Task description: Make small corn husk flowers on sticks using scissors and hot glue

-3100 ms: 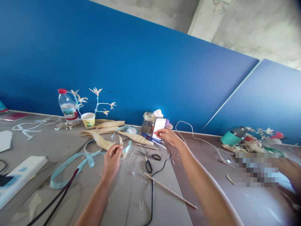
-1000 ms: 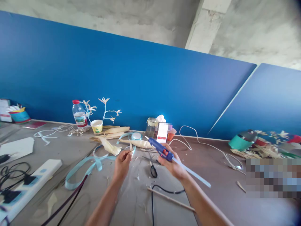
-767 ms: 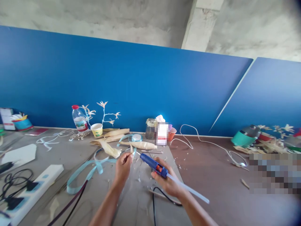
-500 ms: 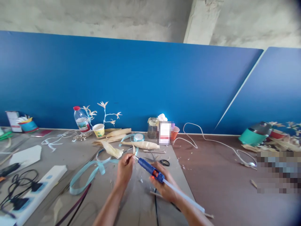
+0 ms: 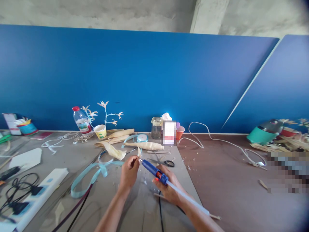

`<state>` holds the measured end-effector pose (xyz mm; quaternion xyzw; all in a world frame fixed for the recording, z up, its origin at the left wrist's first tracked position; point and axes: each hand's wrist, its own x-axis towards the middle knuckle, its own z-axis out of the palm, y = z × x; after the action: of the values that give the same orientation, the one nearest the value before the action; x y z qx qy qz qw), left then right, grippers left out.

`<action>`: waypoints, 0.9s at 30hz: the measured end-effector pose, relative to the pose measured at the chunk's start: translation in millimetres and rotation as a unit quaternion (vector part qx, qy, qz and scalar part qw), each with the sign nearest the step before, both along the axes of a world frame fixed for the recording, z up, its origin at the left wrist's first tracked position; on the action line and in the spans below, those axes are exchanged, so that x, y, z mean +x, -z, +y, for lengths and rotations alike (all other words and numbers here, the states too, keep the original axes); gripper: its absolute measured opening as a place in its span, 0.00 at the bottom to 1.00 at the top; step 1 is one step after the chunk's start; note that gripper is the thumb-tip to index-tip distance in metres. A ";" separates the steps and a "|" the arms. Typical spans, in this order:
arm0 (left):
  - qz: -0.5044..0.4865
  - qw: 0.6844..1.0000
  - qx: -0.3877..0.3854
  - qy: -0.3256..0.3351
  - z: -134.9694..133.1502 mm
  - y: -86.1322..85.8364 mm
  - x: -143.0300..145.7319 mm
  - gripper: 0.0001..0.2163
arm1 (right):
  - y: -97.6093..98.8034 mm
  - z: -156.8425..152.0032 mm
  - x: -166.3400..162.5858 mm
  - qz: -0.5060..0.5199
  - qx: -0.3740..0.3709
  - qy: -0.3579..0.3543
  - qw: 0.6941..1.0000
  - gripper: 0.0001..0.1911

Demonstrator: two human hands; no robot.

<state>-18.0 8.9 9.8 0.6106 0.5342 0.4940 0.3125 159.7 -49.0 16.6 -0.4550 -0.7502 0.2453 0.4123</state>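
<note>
I see the left hand [image 5: 129, 172] raised just above the table [image 5: 217, 180], forearm coming in from the bottom edge, wrist straight. Its thumb and fingers are pinched on a husk sliver [image 5: 138, 151], which stands upright out of the fingertips.

The right hand [image 5: 167, 190] sits lower and to the right, its back turned up, fingers wrapped round the grip of a glue gun [image 5: 154, 170]. The gun points up and left, and its nozzle is just beside the left fingertips, at the foot of the sliver; I cannot tell whether it touches. A glue stick [image 5: 188, 200] juts from the back of the gun along the right forearm. A black cord [image 5: 159, 209] runs down under the wrist.

Scissors [image 5: 166, 163] lie just beyond the gun, and a pale ribbon [image 5: 89, 174] curls left of the left hand.
</note>
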 end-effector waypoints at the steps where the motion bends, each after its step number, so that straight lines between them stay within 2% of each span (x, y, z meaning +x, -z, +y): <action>1: -0.001 1.000 -0.002 0.001 0.1 0.0 0.0 0.08 | 1.3 0.3 0.0 0.004 0.000 0.004 1.000 0.07; 11: -0.088 0.995 -0.038 -0.003 -1.6 -5.3 2.1 0.09 | 10.1 1.3 3.1 0.048 -0.040 0.025 0.998 0.06; 21: -0.077 0.996 -0.031 0.031 -0.7 -1.2 1.5 0.09 | 6.3 2.0 2.3 0.031 -0.018 0.021 0.999 0.07; 27: -0.065 0.997 -0.028 0.019 0.2 0.3 2.4 0.09 | 5.2 2.7 2.7 0.014 -0.001 0.018 1.000 0.08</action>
<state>-15.6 9.1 9.6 0.5784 0.5149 0.5112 0.3729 162.5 -46.3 11.4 -0.4656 -0.7356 0.2450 0.4268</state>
